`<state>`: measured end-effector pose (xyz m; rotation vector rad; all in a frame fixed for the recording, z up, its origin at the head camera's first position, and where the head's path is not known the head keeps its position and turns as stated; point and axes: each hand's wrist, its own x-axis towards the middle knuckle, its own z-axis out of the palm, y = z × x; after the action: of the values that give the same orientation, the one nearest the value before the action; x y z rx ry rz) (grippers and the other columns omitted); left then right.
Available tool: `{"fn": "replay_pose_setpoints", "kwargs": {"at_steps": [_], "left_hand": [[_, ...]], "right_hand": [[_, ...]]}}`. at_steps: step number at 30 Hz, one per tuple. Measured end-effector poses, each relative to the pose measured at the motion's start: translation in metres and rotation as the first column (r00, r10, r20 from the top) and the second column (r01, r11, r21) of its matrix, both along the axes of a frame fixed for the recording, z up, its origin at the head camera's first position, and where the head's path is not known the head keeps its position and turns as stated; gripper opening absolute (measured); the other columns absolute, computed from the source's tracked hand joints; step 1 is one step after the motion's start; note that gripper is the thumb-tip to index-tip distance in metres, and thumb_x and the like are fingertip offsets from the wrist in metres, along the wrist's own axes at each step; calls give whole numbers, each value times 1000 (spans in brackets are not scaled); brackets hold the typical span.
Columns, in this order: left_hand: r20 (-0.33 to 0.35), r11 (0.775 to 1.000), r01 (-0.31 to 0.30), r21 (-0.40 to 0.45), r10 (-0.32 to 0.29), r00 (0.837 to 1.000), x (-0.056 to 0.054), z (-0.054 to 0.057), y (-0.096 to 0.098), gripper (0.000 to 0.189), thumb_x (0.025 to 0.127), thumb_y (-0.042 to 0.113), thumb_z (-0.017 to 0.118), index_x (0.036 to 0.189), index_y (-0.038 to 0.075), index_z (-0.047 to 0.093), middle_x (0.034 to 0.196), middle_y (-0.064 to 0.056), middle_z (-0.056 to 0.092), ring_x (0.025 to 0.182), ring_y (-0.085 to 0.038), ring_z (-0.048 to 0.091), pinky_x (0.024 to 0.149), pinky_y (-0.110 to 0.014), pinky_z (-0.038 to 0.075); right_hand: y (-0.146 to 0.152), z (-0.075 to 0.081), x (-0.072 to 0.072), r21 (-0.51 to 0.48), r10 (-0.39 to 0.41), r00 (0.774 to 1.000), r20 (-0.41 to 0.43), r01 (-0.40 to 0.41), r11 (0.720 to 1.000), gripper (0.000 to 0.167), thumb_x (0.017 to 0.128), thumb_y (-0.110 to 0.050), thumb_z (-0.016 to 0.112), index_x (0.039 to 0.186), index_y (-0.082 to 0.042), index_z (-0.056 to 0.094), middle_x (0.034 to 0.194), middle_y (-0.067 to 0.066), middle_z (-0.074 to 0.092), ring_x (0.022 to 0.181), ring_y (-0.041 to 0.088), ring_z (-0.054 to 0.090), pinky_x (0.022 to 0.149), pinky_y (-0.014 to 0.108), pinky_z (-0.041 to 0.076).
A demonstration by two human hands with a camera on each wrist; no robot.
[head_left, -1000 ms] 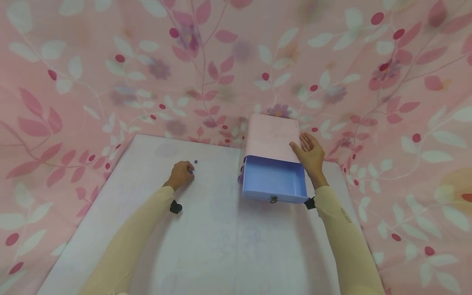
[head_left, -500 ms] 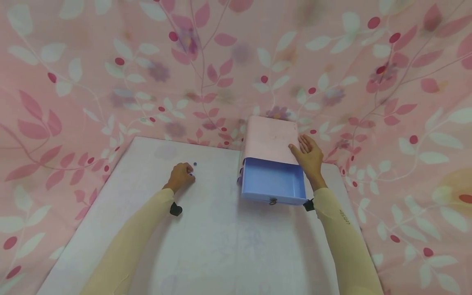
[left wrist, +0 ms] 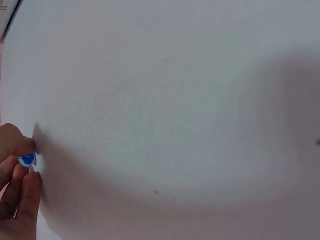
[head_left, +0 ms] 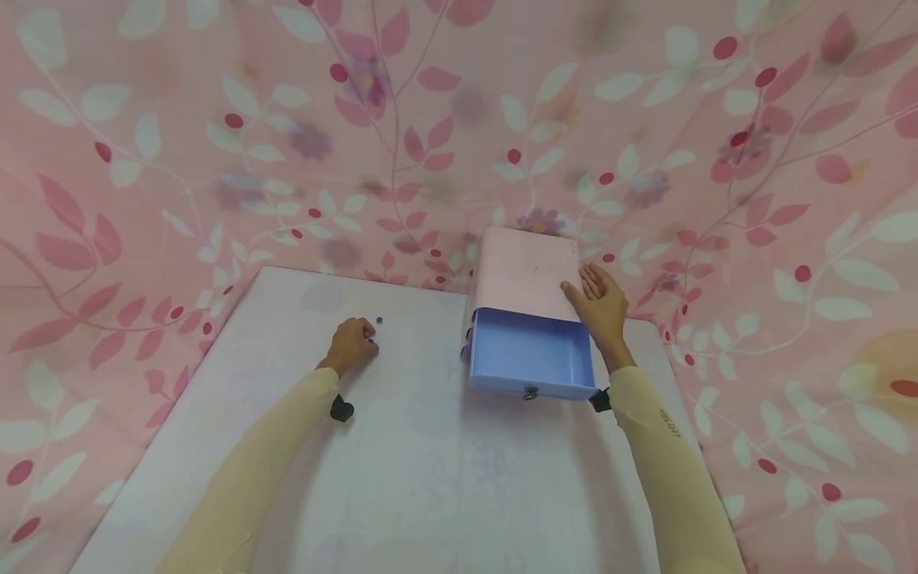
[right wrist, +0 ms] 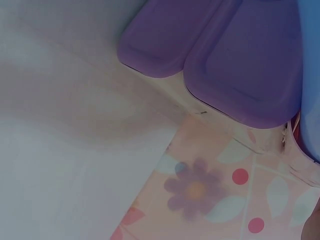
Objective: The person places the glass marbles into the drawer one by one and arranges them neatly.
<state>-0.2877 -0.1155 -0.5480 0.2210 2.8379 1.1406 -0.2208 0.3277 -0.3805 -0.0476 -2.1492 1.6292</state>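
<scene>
In the head view my left hand (head_left: 350, 344) is low over the white table at left. Its thumb and fingertips pinch a small blue-and-white piece (left wrist: 27, 159), mostly covered by the fingers; its kind cannot be told. Just beyond the fingers lies another small blue piece (head_left: 379, 320). My right hand (head_left: 604, 308) rests against the right side of a pink drawer cabinet (head_left: 531, 271), thumb over its top edge and fingers extended along the side. The cabinet's top blue drawer (head_left: 532, 351) is pulled out, with nothing seen inside and a small metal ring pull (head_left: 531, 393) on its front.
Lower purple drawers (right wrist: 245, 60) show beneath the blue one in the right wrist view, pushed in. Pink floral cloth (head_left: 402, 159) surrounds the white table (head_left: 402, 462) at the back and sides. The cabinet stands at the back edge, right of centre.
The head view has tilted very slightly, so everything sits a few pixels lower. Both hands keep their places, and the drawer stays pulled out.
</scene>
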Motion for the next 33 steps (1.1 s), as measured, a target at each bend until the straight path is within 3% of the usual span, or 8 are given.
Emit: {"fn": "replay_pose_setpoints", "kwargs": {"at_steps": [9, 22, 33], "left_hand": [[-55, 1000, 19, -12, -19, 998, 0, -1, -1, 24, 76, -4, 70, 100, -5, 66, 94, -17, 60, 88, -31, 57, 81, -42, 49], [-59, 1000, 8, -8, -8, 998, 4, 3, 0, 24, 78, -7, 65, 102, -6, 66, 97, -18, 63, 91, -31, 59, 83, -43, 50], [-33, 998, 22, 60, -20, 999, 6, 17, 9, 25, 82, -7, 66, 107, -4, 65, 105, -18, 66, 98, -31, 62, 88, -42, 52]], "right_hand": [[2, -2, -1, -2, -7, 1000, 7, 7, 1000, 71, 80, -6, 79, 141, 4, 45, 142, 21, 48, 131, 27, 47, 103, 30, 40], [2, -4, 0, -24, 3, 1000, -11, -3, 1000, 71, 79, -5, 79, 140, 5, 45, 141, 23, 48, 131, 31, 47, 104, 32, 40], [1, -1, 1, -14, -5, 1000, -13, 5, 1000, 70, 79, -4, 79, 140, 5, 46, 141, 22, 49, 130, 31, 47, 103, 32, 40]]}}
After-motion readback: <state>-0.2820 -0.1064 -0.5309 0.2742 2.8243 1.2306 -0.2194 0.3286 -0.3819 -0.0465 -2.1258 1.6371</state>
